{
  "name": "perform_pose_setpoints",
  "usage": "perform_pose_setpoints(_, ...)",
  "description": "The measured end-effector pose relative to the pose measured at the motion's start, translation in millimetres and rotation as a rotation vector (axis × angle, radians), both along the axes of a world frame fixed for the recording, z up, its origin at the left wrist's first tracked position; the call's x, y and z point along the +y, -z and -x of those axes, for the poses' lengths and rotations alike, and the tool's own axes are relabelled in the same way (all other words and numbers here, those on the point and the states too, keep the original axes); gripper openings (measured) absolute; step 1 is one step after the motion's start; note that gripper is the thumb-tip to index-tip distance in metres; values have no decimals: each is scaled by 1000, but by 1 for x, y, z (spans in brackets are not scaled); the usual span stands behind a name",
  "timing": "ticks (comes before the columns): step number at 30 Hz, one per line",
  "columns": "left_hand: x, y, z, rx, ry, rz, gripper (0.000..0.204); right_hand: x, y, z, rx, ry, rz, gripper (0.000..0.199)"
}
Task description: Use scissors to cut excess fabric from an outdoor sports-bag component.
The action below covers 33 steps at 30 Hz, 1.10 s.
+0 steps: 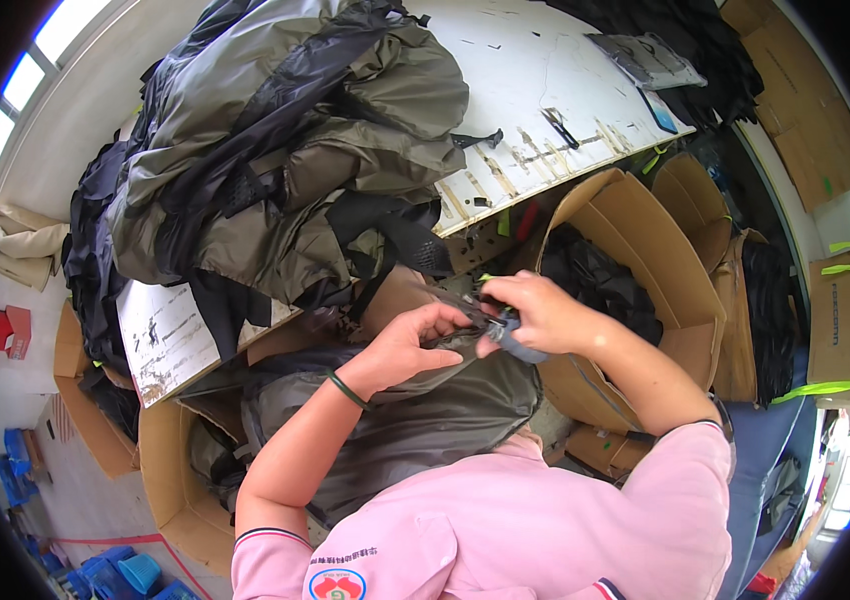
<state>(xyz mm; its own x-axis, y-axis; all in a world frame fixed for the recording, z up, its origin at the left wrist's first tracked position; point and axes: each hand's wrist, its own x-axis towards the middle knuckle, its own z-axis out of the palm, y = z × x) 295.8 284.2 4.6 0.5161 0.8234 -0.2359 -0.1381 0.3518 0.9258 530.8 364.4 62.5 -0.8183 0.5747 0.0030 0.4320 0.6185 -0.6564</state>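
1. At my far left, an open cardboard box (173,480) stands on the floor below the counter (163,335), dark cloth inside; placed there, I judge, to keep pieces within reach.
2. Next comes a big heap of grey-green and black fabric (285,130), piled on the counter and drooping over its near edge. The loose stacking probably lets me pull pieces straight toward me.
3. The dark grey cloth (395,420) I am busy with lies between my body and the counter, spread across my front, which likely takes its weight off my wrists.
4. My left hand (408,345) is at the upper edge of that cloth, forefinger and thumb a little apart at the tips; I can't tell whether they grip it. It seems placed to steady the edge.
5. Just beside it, my right hand (537,312) has its fingers closed round a small grey-blue object (523,340). My grip hides what kind it is; held close, I suppose, for fine control.
6. At my right, a larger open box (650,255) holds black cloth (600,285), its mouth handily near my forearm.
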Motion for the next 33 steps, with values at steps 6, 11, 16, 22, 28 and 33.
perform_pose_setpoints(6, -25, -12, 64, 653, -187, -756, 25, -6, 1, 15, 69, 64, 497, 22)
perform_pose_setpoints(11, -61, -6, 109, 702, -205, -399, 17, 3, 11, -7, 69, 189, 612, 17)
perform_pose_setpoints(16, -72, -10, 99, 579, -304, -330, 16, 1, 8, -7, -56, 138, 494, 18)
perform_pose_setpoints(22, -79, 4, 88, 467, -229, -400, 22, 4, -3, 3, -161, -47, 234, 26)
perform_pose_setpoints(28, -83, 12, 78, 247, -347, -128, 20, 20, -35, 28, -365, -348, -285, 48)
perform_pose_setpoints(33, -84, 7, 75, 127, -416, 24, 13, 26, -38, 45, -416, -428, -322, 43)
